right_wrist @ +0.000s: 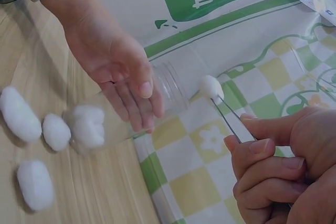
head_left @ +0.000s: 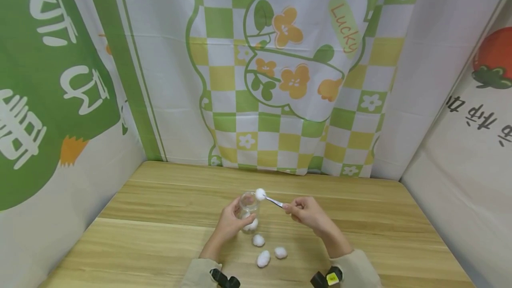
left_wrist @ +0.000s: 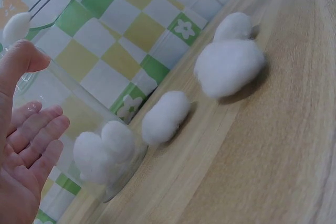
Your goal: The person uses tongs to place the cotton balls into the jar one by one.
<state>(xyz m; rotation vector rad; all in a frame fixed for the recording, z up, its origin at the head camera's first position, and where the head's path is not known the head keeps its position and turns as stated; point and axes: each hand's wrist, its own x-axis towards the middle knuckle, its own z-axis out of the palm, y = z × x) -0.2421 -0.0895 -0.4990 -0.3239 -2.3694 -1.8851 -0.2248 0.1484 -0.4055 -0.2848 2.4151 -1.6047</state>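
Observation:
My left hand (head_left: 230, 222) grips a clear glass jar (head_left: 249, 208) that stands upright on the table, thumb on the near side and fingers around the far side. White cotton balls (left_wrist: 93, 157) lie at the bottom of the jar. In my right hand (head_left: 310, 213) is a pair of metal tweezers (right_wrist: 236, 123), pinched between thumb and fingers. Their tips hold one cotton ball (right_wrist: 210, 86) just beside the jar's open mouth, at rim height or a little above. On the table in front of the jar lie three loose cotton balls (head_left: 263, 258).
The wooden table (head_left: 160, 199) reaches back to a curtain (head_left: 224, 123) with green and yellow checks. Printed cloth walls (head_left: 460, 154) enclose the left and right sides. Black wrist cameras (head_left: 225, 279) are strapped over both sleeves.

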